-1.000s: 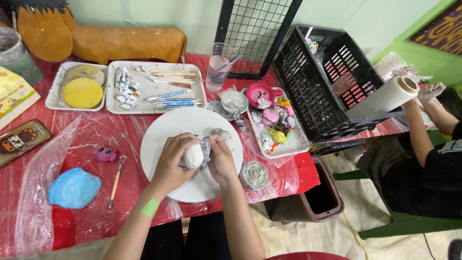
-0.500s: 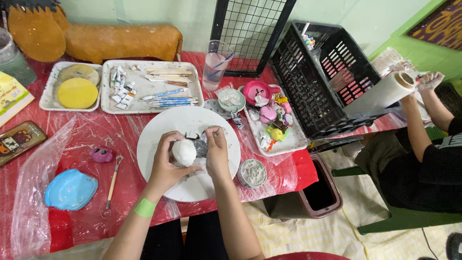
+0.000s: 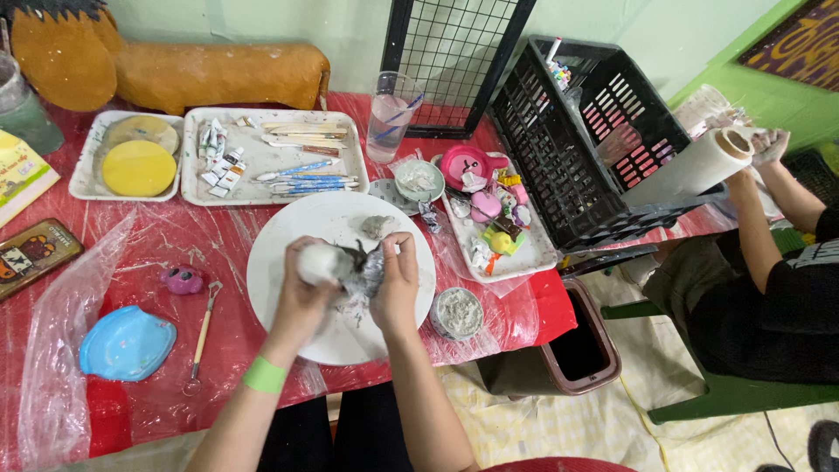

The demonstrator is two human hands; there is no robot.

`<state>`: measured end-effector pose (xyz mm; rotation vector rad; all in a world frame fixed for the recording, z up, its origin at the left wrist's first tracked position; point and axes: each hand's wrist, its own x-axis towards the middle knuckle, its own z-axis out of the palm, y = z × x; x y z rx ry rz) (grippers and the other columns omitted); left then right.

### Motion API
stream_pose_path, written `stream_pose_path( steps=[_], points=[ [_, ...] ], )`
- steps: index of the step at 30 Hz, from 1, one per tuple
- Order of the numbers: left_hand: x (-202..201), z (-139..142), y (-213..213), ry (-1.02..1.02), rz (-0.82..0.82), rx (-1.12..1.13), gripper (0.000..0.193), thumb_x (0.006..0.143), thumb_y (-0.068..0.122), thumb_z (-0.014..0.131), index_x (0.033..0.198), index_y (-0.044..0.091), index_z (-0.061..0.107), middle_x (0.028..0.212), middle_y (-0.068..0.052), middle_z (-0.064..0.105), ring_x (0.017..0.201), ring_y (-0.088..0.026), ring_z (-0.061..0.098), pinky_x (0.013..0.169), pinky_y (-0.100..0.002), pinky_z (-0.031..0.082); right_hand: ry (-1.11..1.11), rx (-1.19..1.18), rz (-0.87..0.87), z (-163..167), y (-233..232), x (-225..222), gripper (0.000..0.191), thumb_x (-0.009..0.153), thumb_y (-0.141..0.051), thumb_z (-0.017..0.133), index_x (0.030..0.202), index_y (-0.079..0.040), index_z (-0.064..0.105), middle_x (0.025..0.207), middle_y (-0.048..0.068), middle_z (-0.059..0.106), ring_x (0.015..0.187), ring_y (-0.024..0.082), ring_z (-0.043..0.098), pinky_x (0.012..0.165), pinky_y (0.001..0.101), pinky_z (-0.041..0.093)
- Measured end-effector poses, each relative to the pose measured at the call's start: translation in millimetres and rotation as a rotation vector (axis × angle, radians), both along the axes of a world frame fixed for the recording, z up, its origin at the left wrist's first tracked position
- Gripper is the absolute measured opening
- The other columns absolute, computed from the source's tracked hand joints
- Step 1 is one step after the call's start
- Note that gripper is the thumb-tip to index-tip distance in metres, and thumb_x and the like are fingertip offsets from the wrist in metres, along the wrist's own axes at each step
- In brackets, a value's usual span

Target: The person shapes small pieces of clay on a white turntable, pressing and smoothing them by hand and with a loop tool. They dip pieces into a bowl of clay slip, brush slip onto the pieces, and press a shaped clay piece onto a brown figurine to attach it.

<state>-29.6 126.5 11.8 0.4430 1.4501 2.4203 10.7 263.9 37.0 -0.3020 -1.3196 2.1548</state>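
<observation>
Now, by parts, as the head view shows them:

Left hand: the left hand (image 3: 308, 293), a green band on its wrist, is cupped around a white rounded lump (image 3: 316, 260), fingers curled close over it.
Right hand: the right hand (image 3: 395, 284) pinches a crumpled piece of grey foil (image 3: 367, 269) between thumb and fingers, pressed against the lump's side.
Lump and foil: both are held just above the round white plate (image 3: 288, 236), near its middle; the foil touches the lump.
Plate: it lies on the red table (image 3: 218, 236), which is covered in clear plastic; a small grey blob (image 3: 377, 226) sits near the plate's far rim.
Near the plate: a small round tub of grey-white paste (image 3: 456, 312) stands just beside its right edge; a loop-ended modelling tool (image 3: 203, 332) and a small pink figure (image 3: 183, 280) lie to the left, with a blue dish (image 3: 127, 343) further left.
Far side: a white tray (image 3: 350, 188) holds paint tubes and brushes; a smaller tray holds a yellow disc (image 3: 138, 168); a clear glass (image 3: 388, 118) stands by a black wire grid.
Right: a black plastic crate (image 3: 542, 175) rests on the table's end; beyond it another person (image 3: 769, 288), seated in dark clothes, grips a white paper roll (image 3: 695, 166).
</observation>
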Motion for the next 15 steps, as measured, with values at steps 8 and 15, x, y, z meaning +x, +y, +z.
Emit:
stream_pose_path(
  steps=[8,15],
  points=[
    [-13,-2,-8,0.297,0.047,0.010,0.082,0.085,0.047,0.082,0.144,0.012,0.038,0.135,-0.005,0.049,0.128,-0.016,0.052,0.110,-0.032,0.045,-0.034,0.366,0.001,16,13,15,0.017,0.110,-0.013,0.055,0.125,-0.006,0.058,0.091,0.000,0.052,0.081,0.008,0.043,0.073,0.0227,0.035],
    [-13,-4,-14,0.274,0.085,-0.030,0.083,0.083,0.042,0.084,0.143,0.011,0.036,0.132,-0.005,0.049,0.124,-0.016,0.054,0.105,-0.032,0.049,0.052,1.082,0.116,62,19,37,0.057,0.074,-0.014,0.091,0.125,-0.005,0.068,0.118,0.012,0.074,0.109,0.025,0.071,0.098,0.0345,0.053]
  ],
)
